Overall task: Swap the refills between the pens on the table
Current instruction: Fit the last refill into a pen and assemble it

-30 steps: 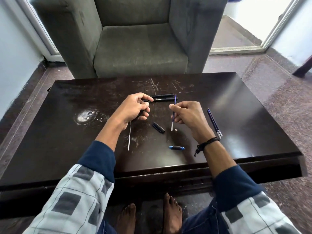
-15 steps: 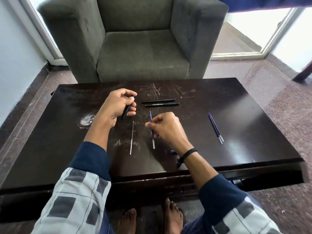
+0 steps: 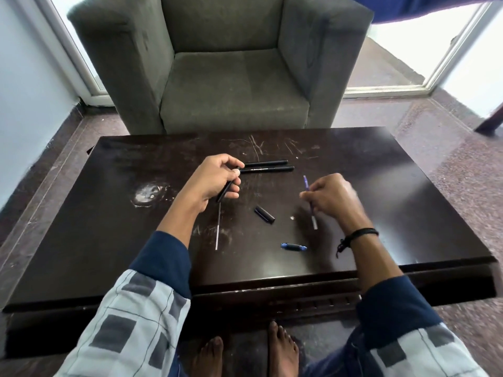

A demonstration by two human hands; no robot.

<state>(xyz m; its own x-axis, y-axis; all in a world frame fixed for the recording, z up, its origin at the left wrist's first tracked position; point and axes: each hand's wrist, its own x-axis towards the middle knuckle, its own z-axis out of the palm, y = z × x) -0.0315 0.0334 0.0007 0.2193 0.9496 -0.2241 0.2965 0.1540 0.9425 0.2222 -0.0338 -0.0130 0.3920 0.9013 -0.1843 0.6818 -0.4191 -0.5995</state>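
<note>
While the person sits at the near edge of the dark desk [image 3: 381, 186], both hands are raised just over its middle, each busy with its own part. On the left, the left hand [image 3: 215, 180] is curled round a short black pen barrel [image 3: 223, 192], thumb and fingers clamped on it, the barrel slanting down toward the near side. Just below that hand a thin pale refill [image 3: 217, 229] lies flat on the desk, pointing near to far. To the right, the right hand [image 3: 330, 197] pinches a blue refill [image 3: 309, 197] between its fingertips; the refill stands tilted, its blue end sticking out on the far side and its pale end on the near side. This hand is somewhat blurred.

Between the two hands a black cap [image 3: 264, 214] rests on the desk at an angle. Nearer the person, a blue cap piece [image 3: 294, 246] lies on its side. Just beyond the left hand, two black pens [image 3: 268, 166] lie side by side, running left to right. A grey armchair [image 3: 234, 77] stands beyond the far edge of the desk.
</note>
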